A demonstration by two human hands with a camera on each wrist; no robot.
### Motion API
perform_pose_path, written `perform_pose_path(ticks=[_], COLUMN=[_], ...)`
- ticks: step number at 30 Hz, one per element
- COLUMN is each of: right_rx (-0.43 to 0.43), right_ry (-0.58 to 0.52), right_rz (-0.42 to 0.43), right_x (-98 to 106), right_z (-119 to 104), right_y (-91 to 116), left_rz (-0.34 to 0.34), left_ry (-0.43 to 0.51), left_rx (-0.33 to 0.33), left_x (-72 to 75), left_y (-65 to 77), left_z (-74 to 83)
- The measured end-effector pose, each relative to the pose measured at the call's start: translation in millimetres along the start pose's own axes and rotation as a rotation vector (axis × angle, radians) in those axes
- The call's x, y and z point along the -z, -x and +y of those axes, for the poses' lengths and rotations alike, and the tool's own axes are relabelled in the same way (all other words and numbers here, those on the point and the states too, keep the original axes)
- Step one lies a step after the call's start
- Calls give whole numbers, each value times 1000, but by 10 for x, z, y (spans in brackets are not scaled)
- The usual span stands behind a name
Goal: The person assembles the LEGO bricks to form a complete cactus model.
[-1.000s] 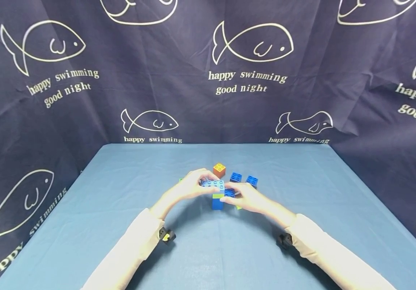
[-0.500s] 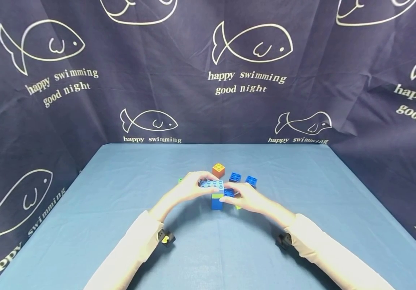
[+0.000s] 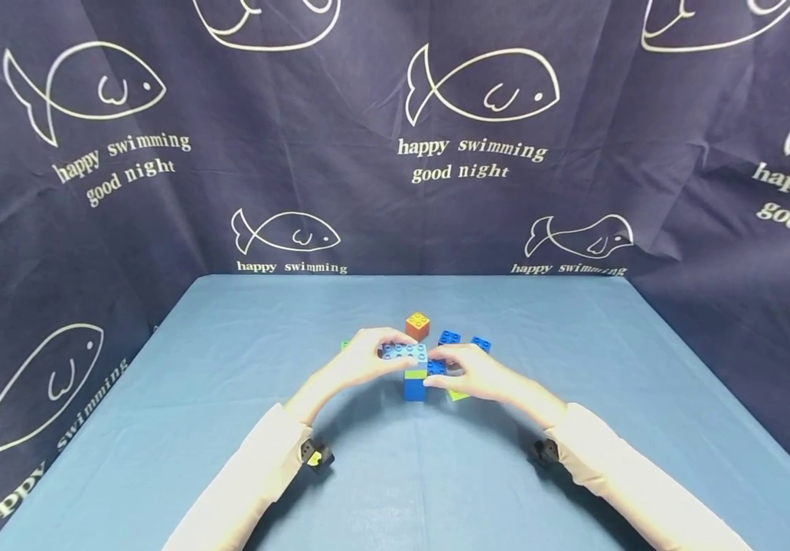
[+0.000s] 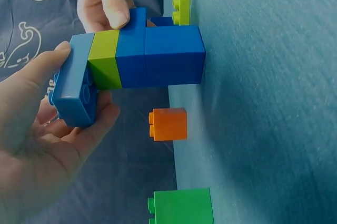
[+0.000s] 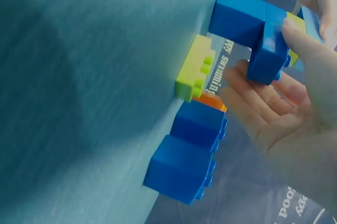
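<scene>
A small stack of toy building bricks stands upright on the table between the hands. At its base is a blue block (image 4: 176, 55), then a dark blue brick (image 5: 271, 45) that juts out to the right. Above that come a lime brick (image 4: 105, 58) and a light blue brick (image 4: 73, 76), which overhangs to the left. My left hand (image 3: 366, 358) grips the light blue brick between thumb and fingers. My right hand (image 3: 472, 371) holds the jutting dark blue brick, thumb on its near side and fingers around the far side.
Behind the stack sits an orange brick (image 3: 417, 327). Two blue blocks (image 5: 197, 124) (image 5: 179, 168) and a loose lime piece (image 5: 195, 68) lie to the right. A green brick (image 4: 183, 207) is at the left, mostly behind the left hand in the head view. Dark fish-print cloth surrounds the table.
</scene>
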State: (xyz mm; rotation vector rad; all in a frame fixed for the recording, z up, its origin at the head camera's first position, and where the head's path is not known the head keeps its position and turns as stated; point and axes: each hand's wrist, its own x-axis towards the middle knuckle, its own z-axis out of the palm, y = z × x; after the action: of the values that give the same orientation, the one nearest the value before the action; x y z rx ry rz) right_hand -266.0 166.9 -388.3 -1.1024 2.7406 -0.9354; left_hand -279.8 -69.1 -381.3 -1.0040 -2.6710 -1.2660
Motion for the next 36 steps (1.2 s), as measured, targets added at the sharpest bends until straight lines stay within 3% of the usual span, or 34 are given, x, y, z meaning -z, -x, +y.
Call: perform_pose_path(ticks=[5,14,25,36], right_rx=[-24,-17,28,-1], right_ry=[18,64,140,128], right_rz=[-6,-29,-38,-66], right_x=[39,72,74,42], right_z=[37,136,214,187], right_y=[29,107,179,220], left_rz=[-2,-4,-7,-3], left_ry=[31,37,34,65], left_rx=[31,21,42,47], left_x=[33,73,91,78], left_y=[15,47,58,71], left_z=[-16,-35,-44,-77])
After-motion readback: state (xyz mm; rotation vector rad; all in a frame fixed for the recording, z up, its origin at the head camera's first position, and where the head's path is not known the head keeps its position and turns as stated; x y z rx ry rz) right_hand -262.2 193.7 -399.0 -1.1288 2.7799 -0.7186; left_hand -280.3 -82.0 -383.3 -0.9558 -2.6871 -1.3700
